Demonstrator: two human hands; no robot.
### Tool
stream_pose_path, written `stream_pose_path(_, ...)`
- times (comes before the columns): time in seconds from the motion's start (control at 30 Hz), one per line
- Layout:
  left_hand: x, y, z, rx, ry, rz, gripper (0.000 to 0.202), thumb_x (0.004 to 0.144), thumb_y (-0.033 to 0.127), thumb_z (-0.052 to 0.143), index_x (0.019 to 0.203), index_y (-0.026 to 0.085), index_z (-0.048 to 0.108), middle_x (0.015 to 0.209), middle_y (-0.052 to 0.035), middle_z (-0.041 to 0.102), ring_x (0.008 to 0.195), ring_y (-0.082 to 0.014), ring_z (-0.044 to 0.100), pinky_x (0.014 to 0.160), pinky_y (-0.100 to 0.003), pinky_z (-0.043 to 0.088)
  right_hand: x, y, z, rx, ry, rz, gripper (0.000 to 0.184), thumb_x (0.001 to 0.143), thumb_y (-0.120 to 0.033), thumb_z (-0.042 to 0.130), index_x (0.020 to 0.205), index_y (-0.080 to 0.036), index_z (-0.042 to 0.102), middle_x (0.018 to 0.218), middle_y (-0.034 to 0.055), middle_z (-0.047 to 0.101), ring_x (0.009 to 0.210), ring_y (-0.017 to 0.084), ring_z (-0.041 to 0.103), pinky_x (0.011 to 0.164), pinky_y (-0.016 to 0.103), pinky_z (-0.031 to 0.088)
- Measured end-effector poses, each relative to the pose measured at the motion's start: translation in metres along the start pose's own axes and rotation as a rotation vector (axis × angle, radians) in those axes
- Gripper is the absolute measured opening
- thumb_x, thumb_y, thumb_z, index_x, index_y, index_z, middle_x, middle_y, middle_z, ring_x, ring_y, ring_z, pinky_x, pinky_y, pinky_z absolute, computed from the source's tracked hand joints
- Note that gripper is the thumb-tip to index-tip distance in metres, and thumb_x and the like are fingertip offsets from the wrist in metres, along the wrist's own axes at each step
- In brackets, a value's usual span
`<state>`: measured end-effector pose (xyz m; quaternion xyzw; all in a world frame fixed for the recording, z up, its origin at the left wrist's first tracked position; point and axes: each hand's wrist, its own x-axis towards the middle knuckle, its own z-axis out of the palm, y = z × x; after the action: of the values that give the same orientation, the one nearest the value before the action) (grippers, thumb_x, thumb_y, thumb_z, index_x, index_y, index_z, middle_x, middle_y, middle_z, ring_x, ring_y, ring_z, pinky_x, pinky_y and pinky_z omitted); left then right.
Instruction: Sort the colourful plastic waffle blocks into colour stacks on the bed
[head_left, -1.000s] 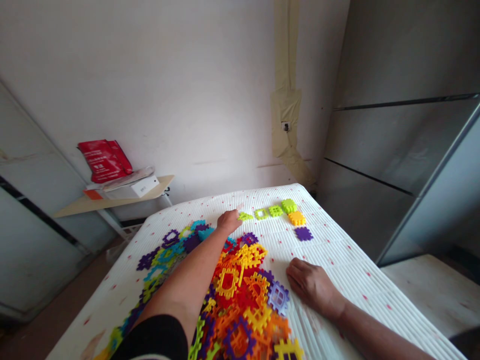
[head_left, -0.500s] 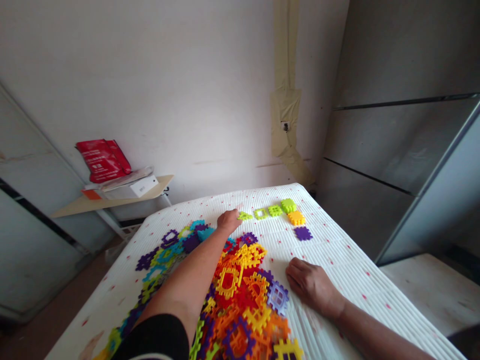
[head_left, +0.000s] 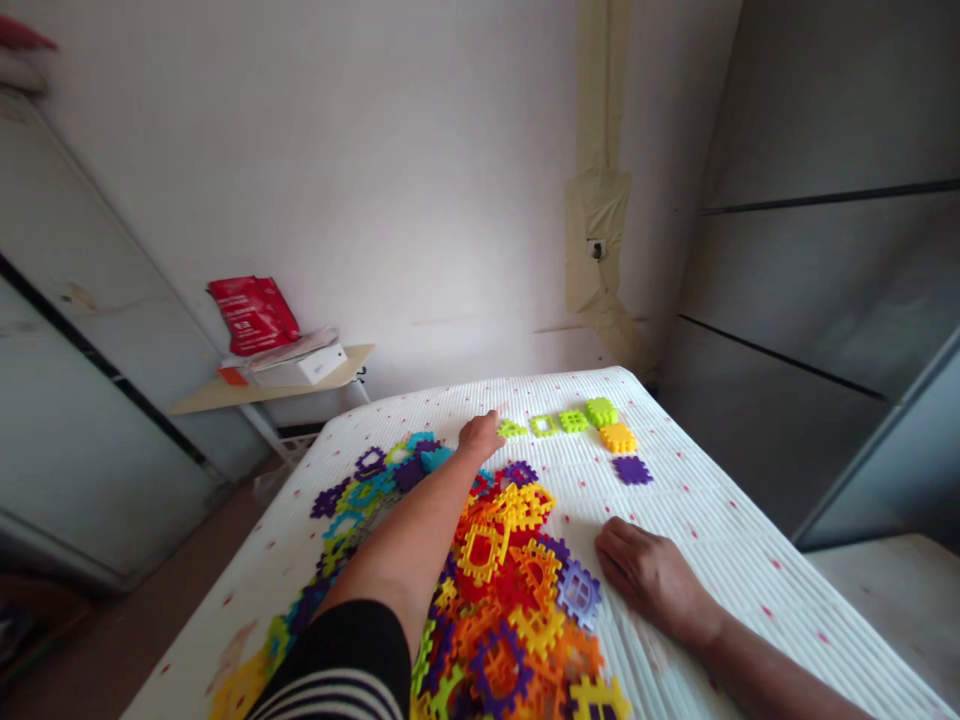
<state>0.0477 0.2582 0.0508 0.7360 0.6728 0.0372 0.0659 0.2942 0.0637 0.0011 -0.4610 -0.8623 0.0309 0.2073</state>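
My left hand [head_left: 481, 434] reaches far across a white ribbed mat [head_left: 720, 530], its fingers curled beside a lime green triangular piece [head_left: 512, 429] at the left end of a row. That row holds further lime green pieces [head_left: 573, 420], then an orange piece [head_left: 618, 437] and a purple piece [head_left: 632, 470]. My right hand [head_left: 651, 576] rests palm down on the mat, fingers loosely bent, next to a big pile of interlocking plastic pieces [head_left: 495, 580] in orange, yellow, red, purple and teal. My left forearm lies over the pile.
A small wooden shelf [head_left: 270, 385] against the white wall carries a red packet [head_left: 253, 313] and a white box [head_left: 315, 365]. Taped beige strips [head_left: 596, 240] run down the wall. Grey panels [head_left: 825, 250] stand at the right, a grey door at the left.
The view has shifted left and slightly back, so everything sits further right in the picture. My left hand stays by the green triangular piece; my right hand has not moved on the mat.
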Motion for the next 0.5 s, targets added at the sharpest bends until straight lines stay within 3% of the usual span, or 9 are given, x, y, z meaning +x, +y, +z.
stream_pose_path(0.17, -0.002, -0.004, -0.020, -0.085, -0.010, 0.020, 0.034, 0.087, 0.033, 0.055, 0.117, 0.017, 0.054, 0.117, -0.0085, 0.057, 0.100, -0.0202, 0.058, 0.083, -0.041, 0.051, -0.002, 0.005, 0.003, 0.024, 0.028, -0.040, 0.026, 0.095, -0.023, 0.034, 0.080, -0.019, 0.055, 0.079, 0.0051, 0.056, 0.067, 0.014, 0.055, 0.060, 0.025, 0.041)
stream_pose_path(0.27, -0.010, -0.027, -0.045, -0.158, 0.013, 0.040, 0.032, 0.087, 0.034, 0.054, 0.114, 0.017, 0.056, 0.115, -0.0083, 0.058, 0.098, -0.0195, 0.059, 0.083, -0.041, 0.051, -0.002, 0.006, 0.004, 0.029, 0.052, -0.055, 0.027, 0.096, -0.025, 0.034, 0.081, -0.019, 0.056, 0.078, 0.0051, 0.056, 0.065, 0.014, 0.056, 0.060, 0.025, 0.043)
stream_pose_path(0.4, -0.044, -0.096, -0.083, -0.224, 0.088, -0.027, 0.024, 0.086, 0.031, 0.056, 0.101, 0.014, 0.062, 0.101, -0.0054, 0.064, 0.089, -0.0177, 0.061, 0.078, -0.036, 0.051, -0.003, 0.008, 0.005, 0.032, 0.078, -0.060, 0.027, 0.096, -0.027, 0.034, 0.083, -0.020, 0.057, 0.077, 0.0051, 0.058, 0.065, 0.013, 0.058, 0.060, 0.024, 0.045)
stream_pose_path(0.5, -0.085, -0.160, -0.095, -0.235, 0.160, -0.149, 0.018, 0.080, 0.018, 0.054, 0.090, 0.013, 0.068, 0.086, -0.0052, 0.069, 0.082, -0.0170, 0.062, 0.070, -0.026, 0.047, -0.004, 0.011, 0.007, 0.034, 0.101, -0.082, 0.027, 0.096, -0.029, 0.036, 0.085, -0.021, 0.059, 0.079, 0.0050, 0.060, 0.065, 0.013, 0.060, 0.059, 0.022, 0.046)
